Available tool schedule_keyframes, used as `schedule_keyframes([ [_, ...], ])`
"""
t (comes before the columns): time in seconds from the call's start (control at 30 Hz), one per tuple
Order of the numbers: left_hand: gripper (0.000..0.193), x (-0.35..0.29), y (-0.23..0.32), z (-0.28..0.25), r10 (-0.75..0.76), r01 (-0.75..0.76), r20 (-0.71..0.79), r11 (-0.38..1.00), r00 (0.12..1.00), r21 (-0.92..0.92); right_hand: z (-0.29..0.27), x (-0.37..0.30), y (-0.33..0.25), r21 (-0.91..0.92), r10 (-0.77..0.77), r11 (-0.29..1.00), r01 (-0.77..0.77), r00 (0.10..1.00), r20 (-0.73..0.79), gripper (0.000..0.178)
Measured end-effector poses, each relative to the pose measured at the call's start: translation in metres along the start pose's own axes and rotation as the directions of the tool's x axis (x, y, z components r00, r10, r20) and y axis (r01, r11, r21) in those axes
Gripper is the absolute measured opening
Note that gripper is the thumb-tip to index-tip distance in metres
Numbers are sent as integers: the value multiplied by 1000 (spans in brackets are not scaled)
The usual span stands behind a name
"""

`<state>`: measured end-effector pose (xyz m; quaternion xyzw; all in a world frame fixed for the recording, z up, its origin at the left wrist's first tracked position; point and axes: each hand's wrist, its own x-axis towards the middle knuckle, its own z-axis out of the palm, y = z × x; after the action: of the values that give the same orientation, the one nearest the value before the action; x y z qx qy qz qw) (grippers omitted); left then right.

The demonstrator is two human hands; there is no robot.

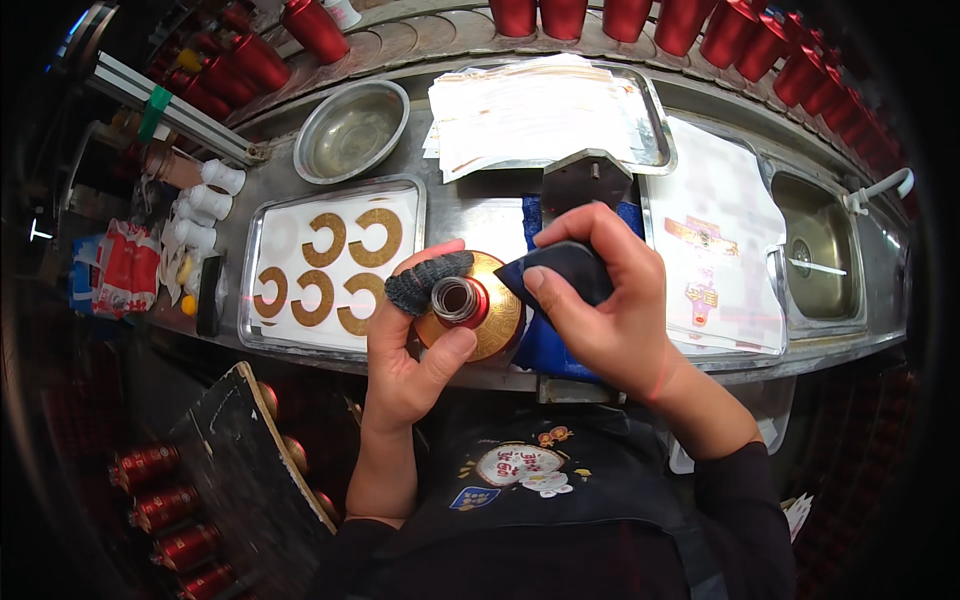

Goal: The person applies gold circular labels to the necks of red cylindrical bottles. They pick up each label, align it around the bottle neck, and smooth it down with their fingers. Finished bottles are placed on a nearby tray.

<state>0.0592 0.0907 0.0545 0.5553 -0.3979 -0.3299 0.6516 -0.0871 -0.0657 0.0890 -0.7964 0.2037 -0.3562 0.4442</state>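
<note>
Judged mid-smoothing: clamping red bottle (483, 303) between fingers of left hand (396, 352), pinching dark pad (572, 272) in right hand (628, 318), next apparently needing even strokes around gold label (502, 324).

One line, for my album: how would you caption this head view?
Left hand holding a gold-topped bottle, right hand gripping a dark, pointed piece beside it.

One left hand (400, 372), one right hand (625, 320), one gold-shouldered bottle (497, 325), one dark pad (580, 268) and one grey finger cover (428, 284) were in view. Five gold C-shaped pieces (393, 235) showed, plus one round bowl (345, 138), one sink (815, 285) and one tap (880, 192). At least four lower-left red bottles (165, 507) and at least ten back-row red bottles (563, 15) could be counted.
</note>
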Motion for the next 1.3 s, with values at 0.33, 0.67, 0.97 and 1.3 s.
schedule_keyframes([
  [0.33, 57, -1, 2, 8, 23, -23, -77, 1000, 997, -4, 11, -2, -9, -31, 112, 993, -115, 990, -83, 19],
  [0.67, 57, -4, -3, 12, 65, -64, -132, 998, 989, 12, 15, 7, -6, 54, 125, 992, -116, 974, -187, 20],
  [0.97, 55, -3, -5, 11, 63, -61, -155, 998, 986, 21, 13, 9, 1, 76, -171, 982, 175, 984, -49, 19],
  [1.3, 66, -1, -4, -3, 77, -74, -24, 992, 997, 102, -17, 2, -3, 17, -251, 967, 253, 946, 203, 23],
])
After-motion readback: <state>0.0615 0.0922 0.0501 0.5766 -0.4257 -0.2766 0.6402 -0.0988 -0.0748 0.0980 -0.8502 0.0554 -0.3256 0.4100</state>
